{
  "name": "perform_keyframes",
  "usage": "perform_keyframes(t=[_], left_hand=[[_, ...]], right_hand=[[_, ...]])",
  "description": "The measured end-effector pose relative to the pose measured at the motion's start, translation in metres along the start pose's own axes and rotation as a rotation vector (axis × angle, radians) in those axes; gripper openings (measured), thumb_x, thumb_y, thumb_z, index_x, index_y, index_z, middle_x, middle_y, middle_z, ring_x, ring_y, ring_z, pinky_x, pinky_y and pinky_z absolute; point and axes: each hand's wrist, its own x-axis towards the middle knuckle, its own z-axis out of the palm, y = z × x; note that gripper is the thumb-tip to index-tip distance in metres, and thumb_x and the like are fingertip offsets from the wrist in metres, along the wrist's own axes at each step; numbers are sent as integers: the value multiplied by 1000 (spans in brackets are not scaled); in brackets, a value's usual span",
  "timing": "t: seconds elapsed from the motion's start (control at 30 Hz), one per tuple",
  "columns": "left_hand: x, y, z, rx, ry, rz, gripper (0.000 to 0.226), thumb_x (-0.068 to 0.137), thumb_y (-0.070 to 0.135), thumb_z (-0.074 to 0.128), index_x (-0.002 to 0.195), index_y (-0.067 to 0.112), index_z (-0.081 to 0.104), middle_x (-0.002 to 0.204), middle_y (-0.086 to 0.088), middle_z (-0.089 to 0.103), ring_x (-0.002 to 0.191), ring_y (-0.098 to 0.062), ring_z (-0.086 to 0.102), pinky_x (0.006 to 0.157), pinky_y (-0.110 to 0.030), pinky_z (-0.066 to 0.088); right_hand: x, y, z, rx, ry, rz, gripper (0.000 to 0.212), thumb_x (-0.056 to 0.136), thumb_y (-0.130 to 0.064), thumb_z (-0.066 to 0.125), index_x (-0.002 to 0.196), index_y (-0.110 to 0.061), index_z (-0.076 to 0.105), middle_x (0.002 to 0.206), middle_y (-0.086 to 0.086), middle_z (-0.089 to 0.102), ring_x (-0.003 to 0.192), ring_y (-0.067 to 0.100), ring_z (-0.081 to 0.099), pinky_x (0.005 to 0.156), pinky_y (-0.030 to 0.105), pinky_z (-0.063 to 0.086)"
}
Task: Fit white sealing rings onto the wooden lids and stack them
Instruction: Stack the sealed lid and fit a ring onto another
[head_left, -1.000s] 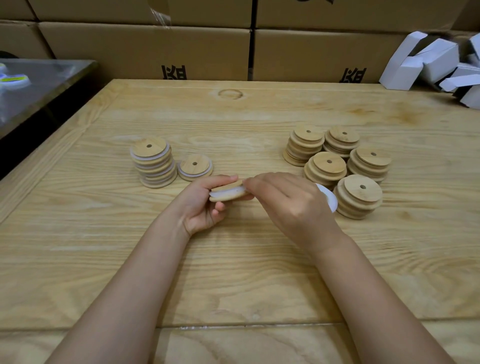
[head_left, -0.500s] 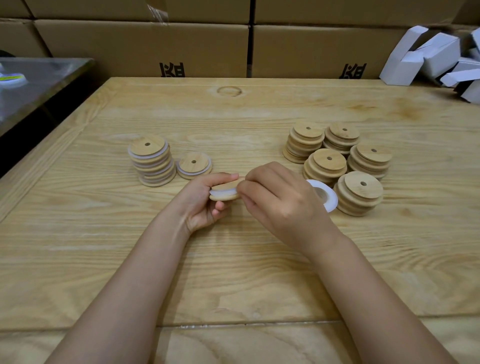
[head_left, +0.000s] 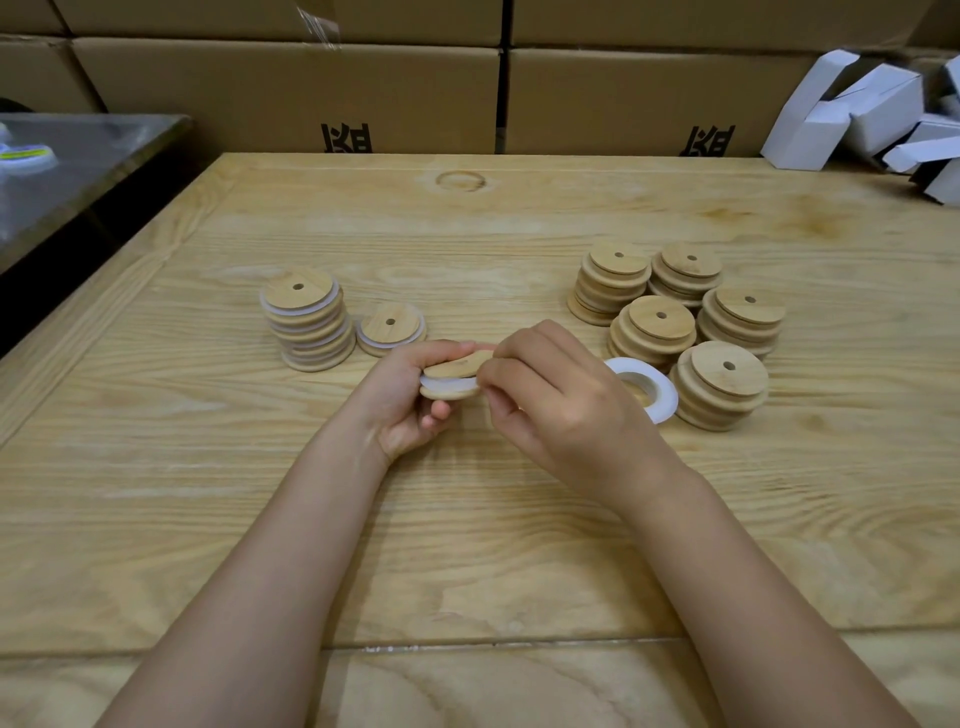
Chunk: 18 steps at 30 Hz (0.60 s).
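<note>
My left hand (head_left: 410, 410) grips a round wooden lid (head_left: 453, 370) just above the table, a white sealing ring (head_left: 448, 384) showing around its edge. My right hand (head_left: 556, 405) pinches the lid's right edge where the ring sits. Left of the hands stand a tall stack of ringed lids (head_left: 309, 319) and a low ringed stack (head_left: 390, 329). To the right are several stacks of bare wooden lids (head_left: 675, 312). A small pile of loose white rings (head_left: 649, 387) lies partly behind my right hand.
The wooden table (head_left: 467, 519) has open surface in front of my hands. Brown cardboard boxes (head_left: 363, 88) line its far edge. Folded white cartons (head_left: 872, 114) are heaped at the back right. A grey metal surface (head_left: 67, 166) stands beside the table at left.
My right hand slid left along the lid's edge, uncovering the loose white rings behind it. The left hand keeps its hold on the lid.
</note>
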Motion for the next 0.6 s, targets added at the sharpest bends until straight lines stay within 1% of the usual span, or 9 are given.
perform_keyframes(t=[0.1,0.23,0.43,0.5,0.57,0.6], left_hand=[[-1,0,1,18,-1,-1,48,91,18,46,49,14,69,41,4,48,23,-5,34,23,-10,20],[0,1,2,5,19,-3,48,92,17,47,49,14,69,43,4,50,24,-4,34,24,-10,21],[0,-2,6,40,12,16,53,93,16,43,46,15,67,38,4,47,24,-4,36,24,-10,22],[1,-2,7,38,29,22,50,92,15,44,48,14,67,39,4,47,25,-4,36,24,-10,22],[1,-2,8,33,34,25,41,91,13,45,56,13,65,40,2,48,25,-5,36,25,-10,23],[2,-2,8,34,26,32,41,90,11,45,55,12,65,40,1,49,26,-6,37,25,-11,23]], right_hand=[[0,0,0,-17,-8,10,10,83,8,59,78,6,67,74,17,61,61,30,53,59,38,48],[-2,3,-2,-61,-18,10,7,80,10,63,77,5,67,74,16,62,61,31,54,55,39,48],[-3,2,-1,-100,4,-19,9,77,12,66,78,4,69,73,15,62,60,29,54,55,37,48],[-2,1,-1,-106,14,-20,9,77,11,65,77,3,69,72,14,62,60,28,54,53,36,46],[-1,-1,0,-112,17,-18,13,82,8,60,75,1,68,71,12,61,59,27,52,52,36,44],[-1,-3,0,-112,16,-20,17,86,5,57,74,0,68,70,12,60,59,26,51,52,35,43]])
